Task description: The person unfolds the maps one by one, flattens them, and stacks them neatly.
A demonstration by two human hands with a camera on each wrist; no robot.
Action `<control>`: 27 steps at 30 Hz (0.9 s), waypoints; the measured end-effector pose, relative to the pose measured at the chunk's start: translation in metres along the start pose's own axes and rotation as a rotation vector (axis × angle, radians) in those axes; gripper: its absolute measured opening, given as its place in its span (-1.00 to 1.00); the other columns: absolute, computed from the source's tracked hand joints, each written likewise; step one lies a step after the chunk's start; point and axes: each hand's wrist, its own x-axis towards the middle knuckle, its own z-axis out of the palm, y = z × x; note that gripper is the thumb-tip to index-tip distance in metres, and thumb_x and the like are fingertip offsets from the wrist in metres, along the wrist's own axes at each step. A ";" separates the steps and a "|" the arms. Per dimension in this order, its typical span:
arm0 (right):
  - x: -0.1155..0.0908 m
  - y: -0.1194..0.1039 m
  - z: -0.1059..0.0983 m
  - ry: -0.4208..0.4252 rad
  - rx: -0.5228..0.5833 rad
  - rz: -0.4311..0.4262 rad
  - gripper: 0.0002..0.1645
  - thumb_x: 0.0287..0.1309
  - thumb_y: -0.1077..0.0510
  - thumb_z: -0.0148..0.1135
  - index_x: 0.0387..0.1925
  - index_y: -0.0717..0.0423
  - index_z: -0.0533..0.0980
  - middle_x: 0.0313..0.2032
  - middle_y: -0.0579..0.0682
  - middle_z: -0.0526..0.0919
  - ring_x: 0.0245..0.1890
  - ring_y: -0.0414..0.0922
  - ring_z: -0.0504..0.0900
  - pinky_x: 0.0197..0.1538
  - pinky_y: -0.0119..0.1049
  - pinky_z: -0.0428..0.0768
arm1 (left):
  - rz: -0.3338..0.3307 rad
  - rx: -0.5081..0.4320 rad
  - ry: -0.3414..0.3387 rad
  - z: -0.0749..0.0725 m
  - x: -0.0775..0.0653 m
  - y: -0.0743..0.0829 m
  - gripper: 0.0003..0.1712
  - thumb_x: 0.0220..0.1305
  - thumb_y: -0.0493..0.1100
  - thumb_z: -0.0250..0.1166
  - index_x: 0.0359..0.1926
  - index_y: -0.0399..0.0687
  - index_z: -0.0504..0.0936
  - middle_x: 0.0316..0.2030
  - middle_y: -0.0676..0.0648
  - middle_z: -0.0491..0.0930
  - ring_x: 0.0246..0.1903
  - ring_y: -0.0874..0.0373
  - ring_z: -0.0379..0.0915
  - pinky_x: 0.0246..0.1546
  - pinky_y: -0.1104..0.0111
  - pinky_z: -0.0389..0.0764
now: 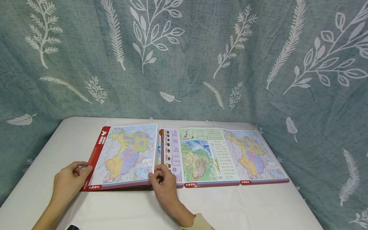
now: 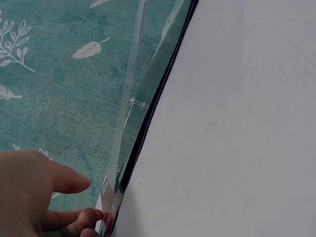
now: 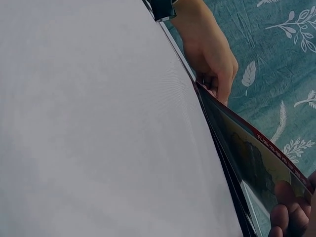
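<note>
A laminated map with a red left border [image 1: 129,153] lies uppermost at the left of a row of overlapping map sheets. My left hand [image 1: 67,179] pinches its red edge near the lower left corner. Thumb and fingers of my right hand [image 1: 165,185] pinch the lower right corner, raised slightly off the table. In the right wrist view the map's underside [image 3: 256,163] slopes up to that hand [image 3: 296,212]. Beside it lie a partly covered lilac sheet [image 1: 173,143], a green relief map [image 1: 198,159] and another political map [image 1: 247,156].
All the sheets lie on a white-covered table [image 1: 224,207]. A green curtain with white leaf prints [image 1: 189,64] hangs behind and beside it. A small black object [image 1: 72,227] shows at the near left edge of the head view.
</note>
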 end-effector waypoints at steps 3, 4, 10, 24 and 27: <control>0.000 0.001 -0.003 0.008 -0.006 -0.006 -0.89 0.32 0.23 0.36 -0.17 0.07 0.57 -0.58 -0.10 0.65 -0.50 -0.38 0.49 -0.31 -0.53 0.48 | 0.025 -0.010 -0.007 0.000 -0.001 0.000 -0.58 0.42 -0.08 0.37 0.08 -0.36 0.67 -0.47 -0.07 0.48 -0.45 0.11 0.31 -0.45 0.33 0.20; 0.000 0.001 -0.004 0.009 -0.010 -0.003 -0.89 0.33 0.23 0.36 -0.16 0.07 0.57 -0.58 -0.10 0.65 -0.51 -0.38 0.49 -0.31 -0.54 0.48 | 0.034 -0.013 -0.012 0.000 -0.001 0.000 -0.57 0.42 -0.08 0.38 0.09 -0.36 0.67 -0.47 -0.06 0.48 -0.45 0.12 0.31 -0.46 0.34 0.20; 0.000 0.005 -0.012 0.013 -0.016 -0.007 -0.91 0.35 0.23 0.34 -0.17 0.06 0.57 -0.57 -0.12 0.66 -0.56 -0.39 0.49 -0.39 -0.52 0.50 | 0.095 -0.025 -0.038 0.001 -0.005 0.002 -0.57 0.41 -0.07 0.39 0.10 -0.34 0.68 -0.47 -0.05 0.49 -0.46 0.18 0.30 -0.47 0.39 0.23; -0.001 0.011 -0.031 0.074 -0.035 -0.020 -0.93 0.32 0.25 0.34 -0.22 0.11 0.58 -0.59 -0.11 0.66 -0.50 -0.35 0.52 -0.32 -0.49 0.50 | 0.238 -0.023 -0.076 0.009 -0.007 0.006 -0.58 0.32 -0.08 0.48 0.07 -0.28 0.72 -0.51 0.02 0.46 -0.50 0.27 0.28 -0.49 0.42 0.26; -0.001 0.012 -0.035 0.079 -0.039 -0.021 -0.94 0.33 0.26 0.34 -0.22 0.12 0.58 -0.60 -0.11 0.66 -0.49 -0.34 0.53 -0.32 -0.49 0.50 | 0.264 -0.012 -0.083 0.011 -0.007 0.007 -0.58 0.30 -0.09 0.50 0.07 -0.25 0.73 -0.51 0.04 0.45 -0.48 0.27 0.27 -0.48 0.42 0.25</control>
